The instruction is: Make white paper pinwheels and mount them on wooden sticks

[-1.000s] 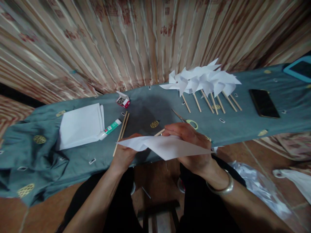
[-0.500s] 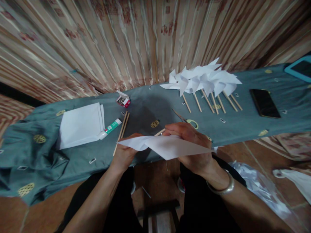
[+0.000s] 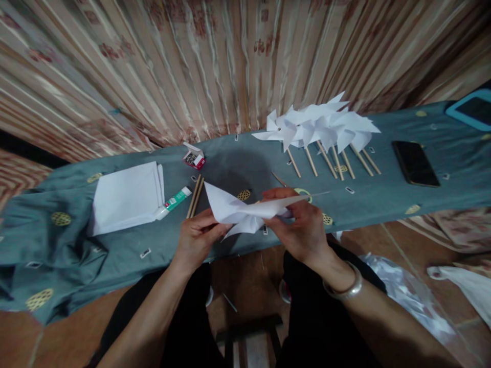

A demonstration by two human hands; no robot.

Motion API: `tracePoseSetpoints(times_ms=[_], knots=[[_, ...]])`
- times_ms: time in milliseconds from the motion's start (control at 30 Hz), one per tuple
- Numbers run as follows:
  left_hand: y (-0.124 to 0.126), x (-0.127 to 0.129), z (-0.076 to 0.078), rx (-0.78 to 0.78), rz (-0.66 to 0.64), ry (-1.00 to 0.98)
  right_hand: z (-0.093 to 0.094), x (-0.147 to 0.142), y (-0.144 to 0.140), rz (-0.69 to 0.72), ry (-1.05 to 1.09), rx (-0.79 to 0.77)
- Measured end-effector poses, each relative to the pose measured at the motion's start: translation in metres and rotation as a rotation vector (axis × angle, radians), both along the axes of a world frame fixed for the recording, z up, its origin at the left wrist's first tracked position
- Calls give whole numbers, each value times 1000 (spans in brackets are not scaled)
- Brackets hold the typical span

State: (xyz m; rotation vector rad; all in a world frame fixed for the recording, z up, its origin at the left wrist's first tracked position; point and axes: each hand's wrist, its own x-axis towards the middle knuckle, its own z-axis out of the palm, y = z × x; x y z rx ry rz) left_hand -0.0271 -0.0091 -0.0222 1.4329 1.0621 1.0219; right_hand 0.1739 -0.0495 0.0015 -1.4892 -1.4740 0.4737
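A white paper pinwheel (image 3: 249, 208) hangs between my two hands above the table's near edge, its folded blades spread. My left hand (image 3: 196, 236) is closed on its left side, thumb and fingers pinching the paper. On the other side my right hand (image 3: 305, 225) grips the pinwheel too, with part of the fingers behind a blade. Whether a stick is attached is hidden from view. Just beyond my right hand lie the scissors (image 3: 283, 179), partly covered by hand and paper. Two wooden sticks (image 3: 195, 198) rest beyond my left hand.
A stack of white paper (image 3: 125, 197) lies at left, a glue tube (image 3: 174, 202) touching its corner. Behind stands an open small box of metal pins (image 3: 194, 159). Several pinwheels on sticks (image 3: 322, 125) lie back right, near a phone (image 3: 415, 163) and a blue-framed tablet (image 3: 473, 110).
The pinwheel has turned and tilted, so more of its blades show. My right hand has shifted its grip, and the stick seen at its fingertips is now out of sight.
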Motion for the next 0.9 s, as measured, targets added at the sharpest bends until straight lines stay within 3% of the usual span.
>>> tracePoseSetpoints(times_ms=[167, 433, 900], knots=[[1, 0, -7, -5, 12, 45, -12, -1, 10, -51, 64, -92], [5, 1, -18, -32, 33, 13, -21, 1, 19, -23, 89, -95], [1, -8, -23, -31, 36, 11, -26, -9, 27, 128, 323, -151]])
